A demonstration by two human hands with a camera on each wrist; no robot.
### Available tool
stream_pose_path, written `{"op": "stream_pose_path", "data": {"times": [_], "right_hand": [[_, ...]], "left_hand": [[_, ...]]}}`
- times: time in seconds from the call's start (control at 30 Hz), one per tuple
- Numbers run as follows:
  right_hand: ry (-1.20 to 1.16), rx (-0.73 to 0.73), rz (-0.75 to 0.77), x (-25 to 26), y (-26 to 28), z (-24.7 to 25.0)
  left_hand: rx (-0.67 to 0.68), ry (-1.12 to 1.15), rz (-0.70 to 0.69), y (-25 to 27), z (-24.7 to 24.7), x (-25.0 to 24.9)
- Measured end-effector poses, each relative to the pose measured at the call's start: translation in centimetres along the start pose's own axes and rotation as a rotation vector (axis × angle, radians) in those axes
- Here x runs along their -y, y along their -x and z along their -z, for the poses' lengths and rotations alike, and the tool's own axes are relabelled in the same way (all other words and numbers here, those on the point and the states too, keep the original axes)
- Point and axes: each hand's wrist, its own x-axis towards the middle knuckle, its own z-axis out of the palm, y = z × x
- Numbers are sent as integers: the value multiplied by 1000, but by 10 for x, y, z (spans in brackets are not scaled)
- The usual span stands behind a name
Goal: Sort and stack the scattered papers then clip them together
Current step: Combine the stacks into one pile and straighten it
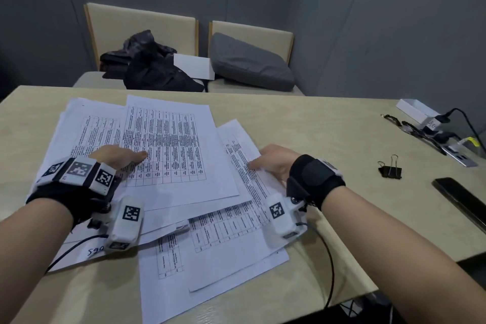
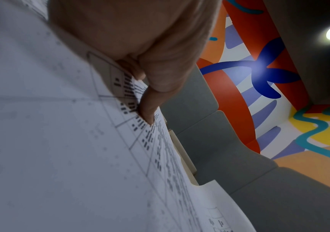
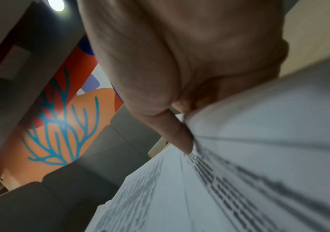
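Several printed white papers lie fanned out and overlapping on the beige table. My left hand is at the left edge of the top sheet, thumb pressed on the print and fingers tucked at the edge. My right hand pinches the right edge of a slanted sheet, with the thumb on top and the fingers underneath. A black binder clip sits on the table to the right of my right hand, apart from the papers.
A dark phone lies near the right table edge. Cables and a power strip and a white box occupy the far right. Behind the table stand two chairs with dark clothing and a grey cushion.
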Motion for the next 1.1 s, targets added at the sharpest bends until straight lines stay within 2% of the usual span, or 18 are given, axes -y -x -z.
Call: {"op": "stream_pose_path", "data": {"times": [0.13, 0.27, 0.4, 0.6, 0.73, 0.8, 0.87, 0.97, 1.1], "right_hand": [[88, 30, 30, 13, 0, -10], [287, -38, 90, 19, 15, -10], [234, 7, 108, 22, 12, -14], [-103, 196, -41, 1, -27, -27], [-291, 108, -2, 8, -2, -7], [-271, 61, 36, 4, -4, 4], [-152, -19, 83, 2, -6, 14], [31, -217, 109, 0, -3, 33], [-212, -549, 205, -9, 6, 72]], "left_hand": [[23, -12, -1, 3, -2, -1], [-38, -7, -12, 4, -3, 1], [-26, 45, -6, 5, -3, 0], [-71, 16, -8, 12, -2, 0], [-57, 9, 11, 12, 0, -1], [-6, -17, -1, 13, 1, -2], [30, -51, -31, 12, 3, 0], [45, -42, -36, 15, 2, -1], [32, -63, -32, 15, 3, -3]]}}
